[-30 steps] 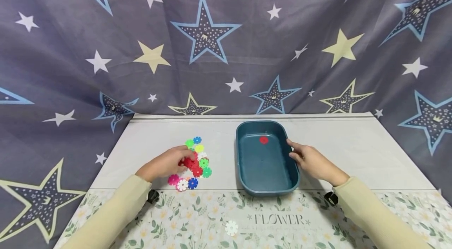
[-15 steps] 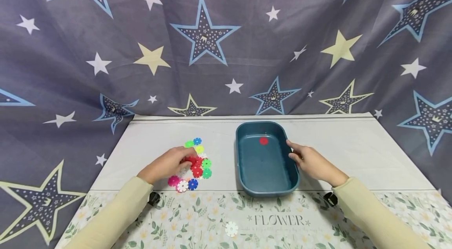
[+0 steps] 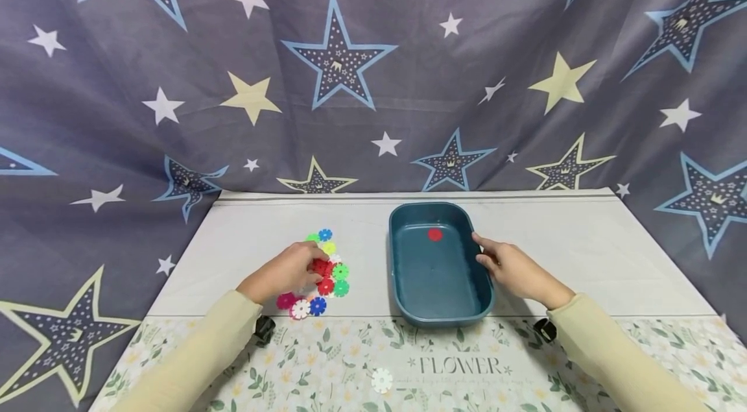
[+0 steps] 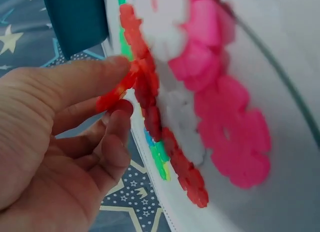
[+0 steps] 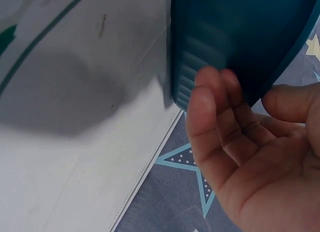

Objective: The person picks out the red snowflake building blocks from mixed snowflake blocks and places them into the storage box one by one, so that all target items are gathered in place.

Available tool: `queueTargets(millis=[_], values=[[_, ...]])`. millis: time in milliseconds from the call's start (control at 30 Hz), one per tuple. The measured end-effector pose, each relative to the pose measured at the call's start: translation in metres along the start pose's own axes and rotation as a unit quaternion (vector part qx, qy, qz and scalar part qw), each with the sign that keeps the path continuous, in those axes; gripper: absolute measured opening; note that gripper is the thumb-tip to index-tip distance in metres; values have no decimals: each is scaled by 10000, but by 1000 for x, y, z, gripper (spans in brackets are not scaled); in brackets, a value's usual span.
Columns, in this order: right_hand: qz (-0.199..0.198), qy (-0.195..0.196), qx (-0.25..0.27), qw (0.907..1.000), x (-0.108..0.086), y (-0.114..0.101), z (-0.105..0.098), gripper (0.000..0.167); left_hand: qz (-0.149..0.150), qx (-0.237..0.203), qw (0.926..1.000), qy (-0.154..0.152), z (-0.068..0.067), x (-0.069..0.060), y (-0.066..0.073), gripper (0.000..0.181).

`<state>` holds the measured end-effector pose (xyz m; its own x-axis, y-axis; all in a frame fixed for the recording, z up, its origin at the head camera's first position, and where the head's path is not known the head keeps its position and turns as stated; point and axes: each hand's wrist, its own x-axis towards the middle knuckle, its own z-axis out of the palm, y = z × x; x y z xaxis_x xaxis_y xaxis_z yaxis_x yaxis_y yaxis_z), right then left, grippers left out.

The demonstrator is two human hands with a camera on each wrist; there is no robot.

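Flower-shaped plastic discs lie in a loose cluster on the left of the table. My left hand [image 3: 288,269] is over its left side; in the left wrist view the hand [image 4: 65,127] pinches a red disc [image 4: 114,95] between thumb and fingers, tilted against other red discs [image 4: 187,174]. A pink disc [image 4: 235,134] lies nearby. The blue-green bin [image 3: 440,318] stands right of the cluster with one red disc [image 3: 434,235] inside. My right hand [image 3: 516,269] holds the bin's right rim; in the right wrist view its fingers [image 5: 205,112] lie along the outer wall, thumb at the rim.
A white disc [image 3: 382,381] lies apart on the floral cloth [image 3: 327,360] at the front. Blue [image 3: 318,306], green [image 3: 341,287] and yellow [image 3: 329,248] discs lie around the red ones. A star-patterned curtain [image 3: 373,23] hangs behind the table.
My left hand has shifted slightly right over the cluster, and a green disc at its right side has moved a little. My right hand has stayed at the bin's rim.
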<state>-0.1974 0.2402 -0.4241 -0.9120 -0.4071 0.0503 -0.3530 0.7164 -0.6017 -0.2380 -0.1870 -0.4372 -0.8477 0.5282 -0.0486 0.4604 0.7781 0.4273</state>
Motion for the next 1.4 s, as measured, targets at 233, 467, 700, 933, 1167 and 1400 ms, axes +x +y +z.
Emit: queueTargets(millis=[233, 467, 700, 933, 1167, 1400], values=[[37, 32, -30, 10000, 0, 0, -1, 48, 47, 162, 9998, 48, -1, 0, -2, 29], [23, 32, -83, 10000, 1, 0, -1, 48, 563, 443, 9938, 854, -1, 8, 3, 26], [-81, 87, -156, 9998, 1, 1, -1, 48, 1290, 547, 9755, 1699, -11, 22, 20, 23], [-111, 105, -167, 9997, 2, 1, -1, 48, 1798, 405, 9626, 1987, -24, 36, 52, 24], [-131, 156, -248, 9995, 3, 2, 2, 47, 2198, 421, 9561, 1889, -22, 55, 83, 22], [-93, 133, -191, 9997, 3, 0, 2, 48, 2163, 542, 9609, 1642, -16, 79, 112, 24]])
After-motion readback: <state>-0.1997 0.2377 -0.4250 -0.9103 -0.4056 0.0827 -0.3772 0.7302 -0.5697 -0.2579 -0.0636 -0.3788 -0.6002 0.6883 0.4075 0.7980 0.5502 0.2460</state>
